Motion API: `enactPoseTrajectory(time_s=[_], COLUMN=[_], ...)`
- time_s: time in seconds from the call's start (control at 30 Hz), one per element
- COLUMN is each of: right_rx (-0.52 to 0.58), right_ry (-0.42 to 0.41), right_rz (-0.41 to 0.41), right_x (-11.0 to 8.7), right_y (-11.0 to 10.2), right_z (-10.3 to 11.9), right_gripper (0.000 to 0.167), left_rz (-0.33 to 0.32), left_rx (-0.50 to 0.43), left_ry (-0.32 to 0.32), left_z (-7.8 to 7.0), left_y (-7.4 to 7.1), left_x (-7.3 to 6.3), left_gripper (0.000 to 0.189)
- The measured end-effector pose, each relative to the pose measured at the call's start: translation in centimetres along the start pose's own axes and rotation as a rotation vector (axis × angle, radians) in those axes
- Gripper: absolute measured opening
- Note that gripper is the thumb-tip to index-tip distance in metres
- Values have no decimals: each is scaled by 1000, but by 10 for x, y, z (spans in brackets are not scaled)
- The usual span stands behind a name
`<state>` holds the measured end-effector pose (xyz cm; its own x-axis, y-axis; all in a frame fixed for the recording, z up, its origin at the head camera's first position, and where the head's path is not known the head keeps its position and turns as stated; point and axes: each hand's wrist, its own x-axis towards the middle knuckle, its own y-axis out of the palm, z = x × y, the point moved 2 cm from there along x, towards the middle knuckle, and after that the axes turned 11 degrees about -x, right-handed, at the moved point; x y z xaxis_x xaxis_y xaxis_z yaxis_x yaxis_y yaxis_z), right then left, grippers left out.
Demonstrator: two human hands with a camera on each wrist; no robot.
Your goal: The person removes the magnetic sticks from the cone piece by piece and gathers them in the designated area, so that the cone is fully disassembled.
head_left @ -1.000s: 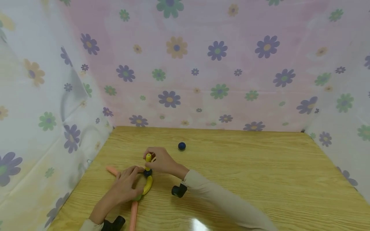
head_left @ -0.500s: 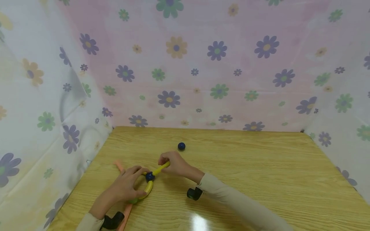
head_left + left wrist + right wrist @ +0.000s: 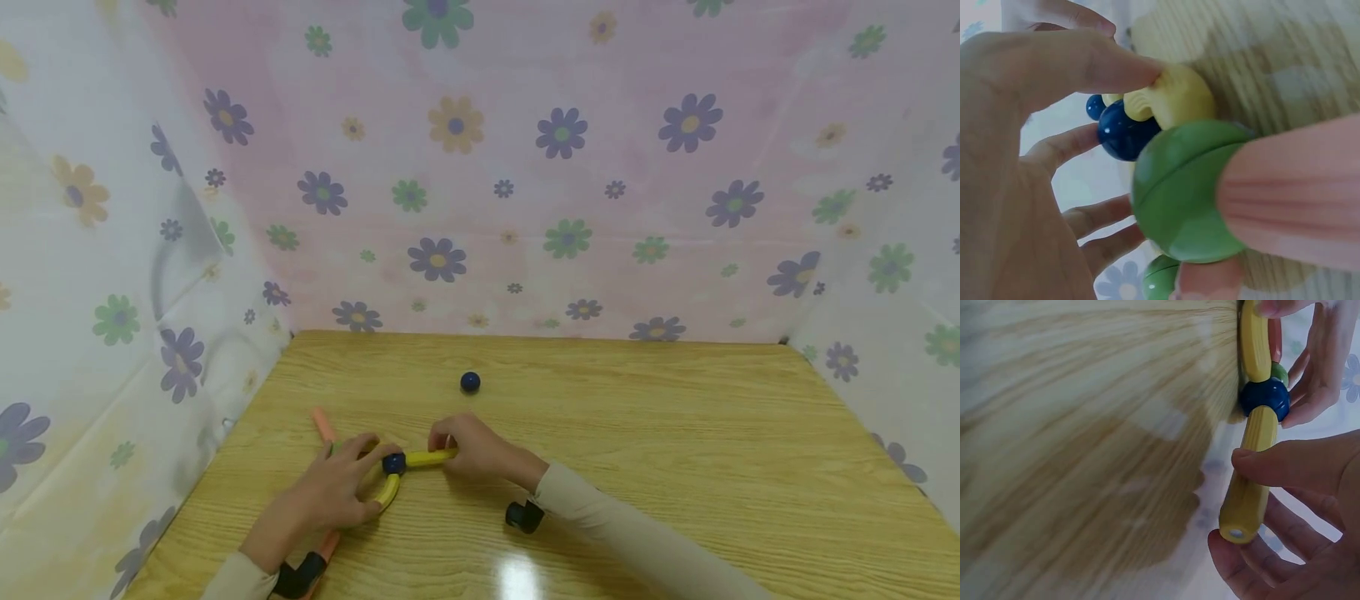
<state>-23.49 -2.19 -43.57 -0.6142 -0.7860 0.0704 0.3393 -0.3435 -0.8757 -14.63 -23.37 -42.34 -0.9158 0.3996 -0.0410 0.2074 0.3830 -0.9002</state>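
Observation:
A ball-and-stick building toy lies on the table's left side. My right hand (image 3: 483, 454) pinches the free end of a straight yellow stick (image 3: 1249, 494). Its other end meets a dark blue ball (image 3: 393, 464). My left hand (image 3: 326, 496) holds the joined part, its thumb on a curved yellow stick (image 3: 1182, 97) and a fingertip at the blue ball. The curved stick runs to a green ball (image 3: 1179, 194), which bears a pink-orange stick (image 3: 1297, 194). A second green ball (image 3: 1160, 278) shows below it. In the head view, the left hand hides much of the toy.
A loose dark blue ball (image 3: 470, 382) rests farther back on the wooden table (image 3: 637, 417). Flower-printed cloth (image 3: 510, 167) walls the table at the back and on both sides. Another pink-orange stick (image 3: 323, 423) sticks out beyond the left hand.
My right hand has swung the straight yellow stick from upright down to the right, nearly level. The toy has turned slightly, its far pink-orange stick shifting right. The left hand keeps its hold.

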Motion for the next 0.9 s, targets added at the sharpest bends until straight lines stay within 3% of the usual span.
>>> enactPoseTrajectory(time_s=[0.17, 0.5, 0.9], right_rx=[2, -72, -7], right_ry=[38, 62, 28], right_rz=[8, -64, -47], right_x=[-8, -13, -21], right_y=[-1, 2, 3], right_z=[-3, -5, -1], right_gripper=[22, 17, 20], left_rz=[-26, -44, -33], left_rx=[35, 72, 77], left_ry=[31, 91, 79], left_z=[-1, -3, -3], left_y=[3, 0, -2], left_x=[3, 2, 4], left_gripper=[67, 66, 65])
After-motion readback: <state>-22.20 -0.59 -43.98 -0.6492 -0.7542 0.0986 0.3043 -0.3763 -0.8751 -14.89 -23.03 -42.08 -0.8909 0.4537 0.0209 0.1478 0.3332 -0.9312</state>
